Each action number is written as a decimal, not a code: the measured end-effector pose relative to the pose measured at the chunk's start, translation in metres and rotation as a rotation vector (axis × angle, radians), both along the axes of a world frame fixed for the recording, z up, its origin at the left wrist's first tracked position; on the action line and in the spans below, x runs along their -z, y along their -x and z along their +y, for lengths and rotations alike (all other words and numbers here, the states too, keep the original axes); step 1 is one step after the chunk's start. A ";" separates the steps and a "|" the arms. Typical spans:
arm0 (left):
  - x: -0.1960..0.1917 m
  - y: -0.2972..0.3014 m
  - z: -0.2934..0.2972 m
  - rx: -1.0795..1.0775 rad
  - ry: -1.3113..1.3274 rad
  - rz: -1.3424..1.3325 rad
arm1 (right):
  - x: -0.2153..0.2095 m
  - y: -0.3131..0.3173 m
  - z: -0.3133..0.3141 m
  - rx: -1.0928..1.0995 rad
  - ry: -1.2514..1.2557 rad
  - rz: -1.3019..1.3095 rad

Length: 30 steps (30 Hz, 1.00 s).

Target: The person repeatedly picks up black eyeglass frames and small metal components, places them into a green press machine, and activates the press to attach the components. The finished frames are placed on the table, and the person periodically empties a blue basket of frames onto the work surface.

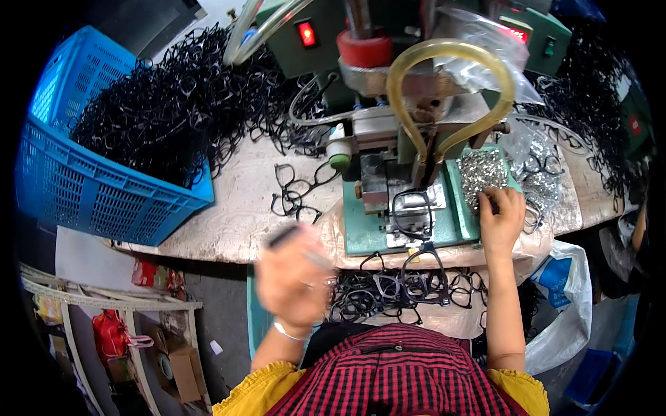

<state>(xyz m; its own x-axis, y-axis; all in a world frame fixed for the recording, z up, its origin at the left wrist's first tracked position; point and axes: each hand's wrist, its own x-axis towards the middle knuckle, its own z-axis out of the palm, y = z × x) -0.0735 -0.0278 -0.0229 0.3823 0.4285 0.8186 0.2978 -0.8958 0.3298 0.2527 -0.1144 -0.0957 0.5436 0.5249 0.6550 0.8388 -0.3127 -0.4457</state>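
Note:
My right hand point(503, 215) reaches into a heap of small shiny metal parts point(481, 173) in a green tray beside the press. Its fingers are curled down with the tips together; whatever lies between them is hidden. My left hand point(295, 277) is smeared by motion in front of the table edge, left of the press. A dark blurred shape shows at its fingertips, too unclear to name. A black eyeglass frame point(431, 220) rests on the metal fixture point(416, 201) under the press head. Another black frame point(445, 277) sits just in front of the green base.
The press point(364, 52) with a looped yellow hose point(506, 76) rises at centre. Left are a blue crate point(118, 184) and a large heap of black frames point(180, 97). Several loose frames point(295, 187) lie left of the press; more frames point(361, 305) lie before my lap.

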 end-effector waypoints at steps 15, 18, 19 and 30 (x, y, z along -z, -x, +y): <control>0.044 0.015 0.153 -0.342 0.460 0.162 | -0.002 -0.011 -0.011 -0.091 -0.120 0.146; 0.027 0.030 0.143 -0.239 0.633 -0.142 | -0.001 -0.007 -0.048 -0.005 -0.134 0.278; 0.031 0.031 0.136 -0.152 0.645 -0.283 | 0.002 -0.008 -0.062 0.018 -0.150 0.316; 0.059 -0.004 0.123 -0.142 0.753 -0.116 | -0.052 0.041 0.040 -0.498 -0.352 0.305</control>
<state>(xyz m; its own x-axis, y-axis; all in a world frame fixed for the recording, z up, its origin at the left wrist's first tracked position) -0.0695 0.0956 -0.0824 0.2116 0.9242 0.3181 0.3198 -0.3730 0.8710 0.2112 -0.0745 -0.0433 0.4801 0.5440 0.6881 0.6657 0.2849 -0.6897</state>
